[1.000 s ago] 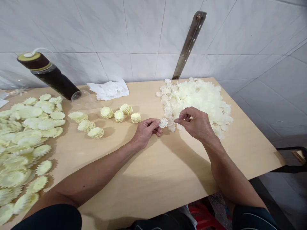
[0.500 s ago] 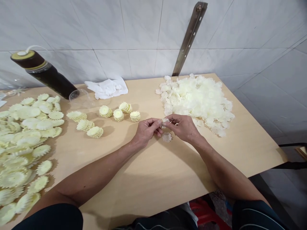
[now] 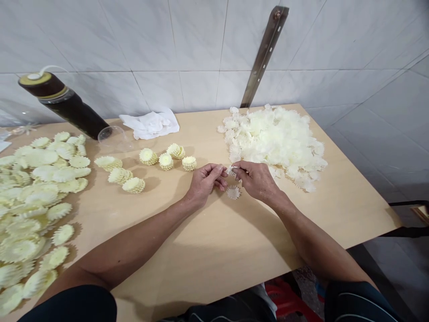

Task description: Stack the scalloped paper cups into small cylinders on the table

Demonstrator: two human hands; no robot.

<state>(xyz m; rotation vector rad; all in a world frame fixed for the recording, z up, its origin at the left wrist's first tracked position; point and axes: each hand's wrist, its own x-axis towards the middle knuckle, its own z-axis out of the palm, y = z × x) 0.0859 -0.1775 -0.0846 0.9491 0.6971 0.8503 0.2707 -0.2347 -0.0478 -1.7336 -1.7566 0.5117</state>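
Over the middle of the table, my left hand (image 3: 207, 182) and my right hand (image 3: 257, 180) are close together, fingers pinched. Between their fingertips is a small white scalloped petal disc (image 3: 230, 170), partly hidden by the fingers. The right thumb and forefinger grip it, and the left fingertips close on its other edge. Just below, a single translucent petal disc (image 3: 233, 192) lies flat on the wood. Behind my right hand spreads a heap of thin, whitish petal discs (image 3: 278, 134).
Several stacked pale-yellow petal rosettes (image 3: 133, 184) stand left of my hands. A large pile of yellowish petal discs (image 3: 36, 192) covers the table's left end. Along the back are a dark bottle (image 3: 77, 112), a clear plastic lid (image 3: 114, 138), crumpled tissue (image 3: 151, 124) and a metal bracket (image 3: 264, 56).
My fingertips have drawn slightly apart, and the petal disc between them has tilted and shows less of its face. The other things on the table stay in place.
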